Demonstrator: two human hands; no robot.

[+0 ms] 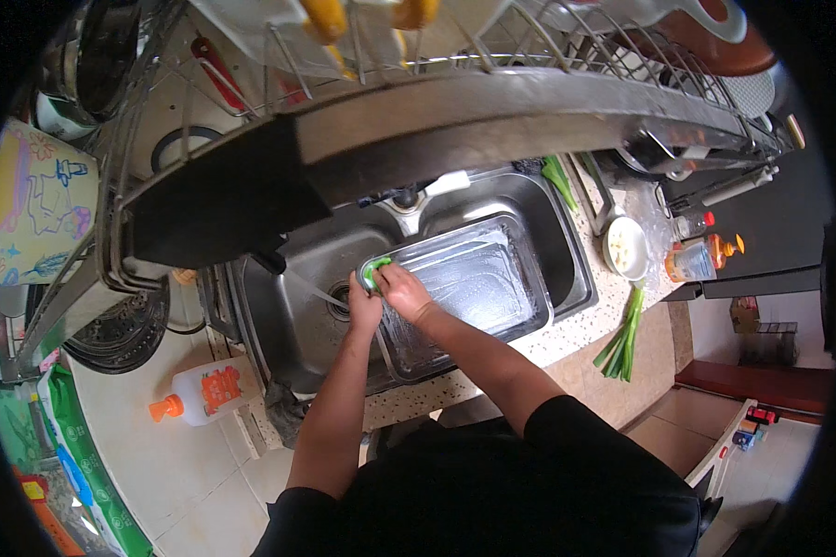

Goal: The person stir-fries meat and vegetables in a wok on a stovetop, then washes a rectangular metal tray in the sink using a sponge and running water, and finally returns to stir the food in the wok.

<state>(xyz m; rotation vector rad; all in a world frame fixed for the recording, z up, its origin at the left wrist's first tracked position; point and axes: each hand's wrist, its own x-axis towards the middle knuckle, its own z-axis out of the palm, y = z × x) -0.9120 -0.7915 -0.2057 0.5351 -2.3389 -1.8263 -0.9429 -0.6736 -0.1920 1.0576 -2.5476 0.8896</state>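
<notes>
A rectangular metal tray [470, 278], wet and streaked with suds, lies tilted across the right bowl of a stainless steel double sink [279, 348]. My left hand [364, 310] grips the tray's left rim near its far corner. Pressed against that same corner is a green scrubbing sponge [376, 270], held in the fingers of my right hand [403, 291]. My fingers partly hide the sponge. Left of my hands, a thin stream of water [313, 287] falls from the dark spout [270, 261] towards the drain of the left bowl.
Overhead, a metal dish rack [460, 104] crosses the view. Right of the sink are a white ladle-like bowl [625, 248] with pale pieces, green onion stalks [623, 341] and an orange pump bottle [703, 257]. Another pump bottle [209, 391] and a dark rag [284, 411] are at the left.
</notes>
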